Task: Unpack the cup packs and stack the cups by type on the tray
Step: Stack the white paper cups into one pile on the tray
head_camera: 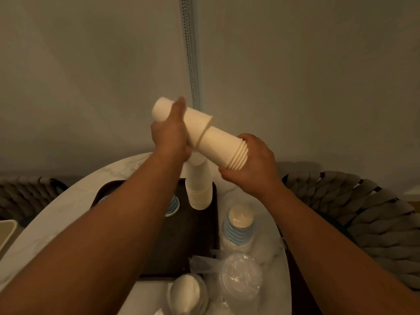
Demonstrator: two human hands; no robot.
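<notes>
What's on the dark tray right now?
On the dark tray stands a tall upside-down stack of plain white cups. A blue-striped cup stack sits beside it, mostly hidden by the left forearm, which also covers the tray's left part.

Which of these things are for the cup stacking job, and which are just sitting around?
For the job:
left hand and right hand, both gripping the plain white cups
white cup stack on the dark tray
blue-striped cups
wrapped cup packs

Just sitting around:
marble table
woven chair
bead chain on the wall
</notes>
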